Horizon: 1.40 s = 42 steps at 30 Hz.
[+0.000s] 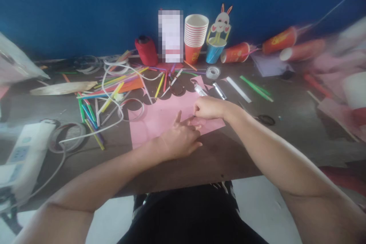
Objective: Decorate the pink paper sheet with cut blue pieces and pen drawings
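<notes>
A sheet of pink paper (pixel 154 118) with scalloped cut-outs along its far edge lies on the dark table in front of me. My left hand (pixel 181 137) rests on its near part, fingers spread. Close beside it, my right hand (pixel 210 107) is closed around a silver-white pen (pixel 200 90). The pen's upper end sticks out above the fist, and a dark tip shows low by the paper. Just beyond the right hand lie a silver cylinder (pixel 219 90), which may be a cap, and a white stick (pixel 238 89).
Along the back stand a red-wrapped roll (pixel 146 51), stacked paper cups (pixel 196 34) and a blue cup (pixel 215 51) with a rabbit figure. Coloured sticks (pixel 114 87), tape rolls (pixel 67 137) and a looping white cable lie left, near a power strip (pixel 25 156). Green straws (pixel 256 88) lie right.
</notes>
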### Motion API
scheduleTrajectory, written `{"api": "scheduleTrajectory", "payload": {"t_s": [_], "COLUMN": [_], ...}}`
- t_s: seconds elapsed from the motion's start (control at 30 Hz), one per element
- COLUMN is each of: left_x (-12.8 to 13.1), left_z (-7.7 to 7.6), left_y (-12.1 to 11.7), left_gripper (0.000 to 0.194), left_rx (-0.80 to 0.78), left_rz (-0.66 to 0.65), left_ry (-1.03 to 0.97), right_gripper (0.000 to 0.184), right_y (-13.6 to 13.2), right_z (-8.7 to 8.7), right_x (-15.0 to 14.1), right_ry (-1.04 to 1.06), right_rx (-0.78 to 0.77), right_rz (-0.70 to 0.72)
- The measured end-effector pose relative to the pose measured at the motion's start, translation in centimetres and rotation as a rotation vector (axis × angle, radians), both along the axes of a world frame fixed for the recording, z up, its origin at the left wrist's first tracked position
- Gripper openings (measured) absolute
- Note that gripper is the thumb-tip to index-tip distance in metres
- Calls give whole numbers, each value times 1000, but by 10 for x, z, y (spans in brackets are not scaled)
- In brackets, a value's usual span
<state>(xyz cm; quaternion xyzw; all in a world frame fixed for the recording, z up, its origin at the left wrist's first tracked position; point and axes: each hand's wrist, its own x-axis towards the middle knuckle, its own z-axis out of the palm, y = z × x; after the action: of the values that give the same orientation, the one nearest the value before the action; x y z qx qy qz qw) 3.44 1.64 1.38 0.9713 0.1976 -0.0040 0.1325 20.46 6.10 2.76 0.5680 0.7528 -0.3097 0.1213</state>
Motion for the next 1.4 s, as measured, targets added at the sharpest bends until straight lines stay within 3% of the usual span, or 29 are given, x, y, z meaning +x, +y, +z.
{"api": "scheduleTrajectory", "payload": {"t_s": [0.43,0.63,0.77,0.9,1.07,1.17,1.4], "left_x": [-1,-4,-5,-6,-5,-5,-6], "left_z": [3,3,2,3,7,8,3], "left_y": [6,7,6,6,7,5,2], "left_gripper": [34,35,32,39,39,39,40], "left_rx": [-73,-130,-116,-134,-163,-129,-64], "left_rz": [8,13,7,21,27,21,36], "left_ry": [59,52,16,29,51,29,15], "right_gripper": [15,23,19,24,23,22,23], "right_y": [-4,-11,-31,-57,-71,-69,-67], "right_z": [9,-3,-7,-14,-31,-37,-34], "right_x": [-9,15,26,20,11,13,25], "right_ry": [-67,68,184,319,197,192,522], "right_rx": [94,152,368,542,633,637,662], "right_rz": [-45,-124,-254,-134,-40,-80,-337]}}
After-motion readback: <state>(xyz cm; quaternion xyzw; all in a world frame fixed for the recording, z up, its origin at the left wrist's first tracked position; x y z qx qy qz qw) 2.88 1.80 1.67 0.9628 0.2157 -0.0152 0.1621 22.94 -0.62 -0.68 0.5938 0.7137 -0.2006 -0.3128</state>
